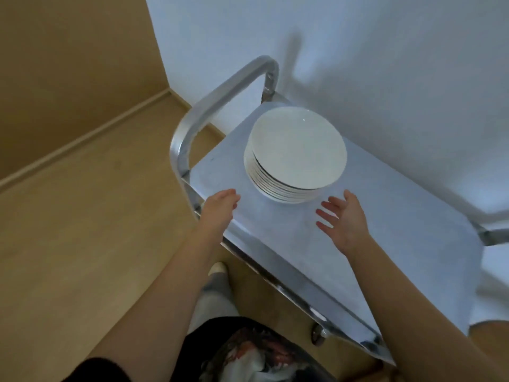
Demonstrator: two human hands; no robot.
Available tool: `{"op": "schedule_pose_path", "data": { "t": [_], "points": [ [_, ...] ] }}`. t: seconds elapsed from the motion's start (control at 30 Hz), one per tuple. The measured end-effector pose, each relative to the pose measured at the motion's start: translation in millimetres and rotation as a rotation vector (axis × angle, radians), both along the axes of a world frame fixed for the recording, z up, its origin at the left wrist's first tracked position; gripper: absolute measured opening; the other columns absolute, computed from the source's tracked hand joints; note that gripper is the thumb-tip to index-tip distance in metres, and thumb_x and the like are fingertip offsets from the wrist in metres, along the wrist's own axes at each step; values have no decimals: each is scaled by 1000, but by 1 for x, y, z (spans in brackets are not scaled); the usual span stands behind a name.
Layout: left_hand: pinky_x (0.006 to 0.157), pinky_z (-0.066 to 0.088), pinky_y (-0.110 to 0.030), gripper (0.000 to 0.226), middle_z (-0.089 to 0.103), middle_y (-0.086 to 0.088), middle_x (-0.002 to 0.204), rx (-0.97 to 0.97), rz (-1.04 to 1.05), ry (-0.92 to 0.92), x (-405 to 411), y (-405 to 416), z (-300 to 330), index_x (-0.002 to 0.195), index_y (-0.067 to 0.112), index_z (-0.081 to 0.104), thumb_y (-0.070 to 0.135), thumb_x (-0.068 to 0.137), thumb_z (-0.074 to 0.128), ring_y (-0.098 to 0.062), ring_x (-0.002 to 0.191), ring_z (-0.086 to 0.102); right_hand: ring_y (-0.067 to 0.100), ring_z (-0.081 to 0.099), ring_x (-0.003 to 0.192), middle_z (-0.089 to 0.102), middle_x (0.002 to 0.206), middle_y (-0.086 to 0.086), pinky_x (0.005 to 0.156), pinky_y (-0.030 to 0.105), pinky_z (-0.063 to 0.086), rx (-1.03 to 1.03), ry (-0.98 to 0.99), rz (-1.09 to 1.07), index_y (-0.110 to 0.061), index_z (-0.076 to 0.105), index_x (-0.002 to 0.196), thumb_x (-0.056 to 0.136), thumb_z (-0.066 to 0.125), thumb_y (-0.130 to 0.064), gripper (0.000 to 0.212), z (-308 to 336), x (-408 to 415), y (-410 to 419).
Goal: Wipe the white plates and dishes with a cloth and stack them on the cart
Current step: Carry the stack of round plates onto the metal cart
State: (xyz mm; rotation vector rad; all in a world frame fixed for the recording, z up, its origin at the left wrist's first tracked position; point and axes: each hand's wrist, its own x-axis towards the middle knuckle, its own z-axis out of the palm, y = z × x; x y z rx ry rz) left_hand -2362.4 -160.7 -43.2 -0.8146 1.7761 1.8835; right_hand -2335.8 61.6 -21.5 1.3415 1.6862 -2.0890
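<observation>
A stack of several white plates (294, 155) stands on the steel top of the cart (371, 230), near its far left end. My left hand (221, 206) hovers over the cart's near left edge, just left of the stack, fingers loosely together and holding nothing. My right hand (343, 220) is held over the cart top just in front of the stack's right side, fingers spread and empty. Neither hand touches the plates. No cloth is in either hand.
The cart's curved steel handle (220, 103) rises at its left end. A white wall (385, 64) runs close behind the cart. Wooden floor (82, 230) lies to the left. My leg and socked foot (217, 282) are beside the cart's near edge.
</observation>
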Motion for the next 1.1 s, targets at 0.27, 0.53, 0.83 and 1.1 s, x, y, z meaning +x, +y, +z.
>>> {"op": "schedule_pose_path", "data": {
  "t": [0.27, 0.53, 0.83, 1.1],
  "points": [
    [86, 45, -31, 31, 58, -8, 118, -10, 9, -4, 81, 11, 17, 124, 6, 55, 18, 96, 52, -20, 108, 56, 27, 52, 113, 56, 123, 11, 99, 41, 42, 458, -39, 440, -12, 56, 112, 93, 51, -20, 21, 12, 77, 3],
    [82, 48, -29, 19, 60, -6, 116, 4, 19, 43, 94, 17, 29, 111, 11, 55, 21, 95, 54, -18, 104, 59, 23, 57, 100, 58, 109, 9, 88, 36, 45, 355, -33, 396, -9, 57, 102, 94, 49, -22, 17, 19, 91, 12],
    [83, 46, -33, 63, 56, -3, 119, 62, -4, 21, 42, 29, 36, 131, 10, 47, 56, 89, 51, -18, 102, 56, 23, 56, 99, 57, 103, 8, 89, 35, 46, 214, 23, 205, -6, 56, 108, 94, 48, -38, 36, 32, 23, 34],
    [84, 41, -34, 83, 49, -4, 128, 98, -52, -14, -45, 51, 35, 136, 11, 38, 63, 76, 62, -20, 107, 48, 21, 50, 111, 53, 115, 5, 95, 40, 40, 182, 16, 130, -9, 51, 121, 92, 47, -49, 50, 23, -89, 61]
  ]
}}
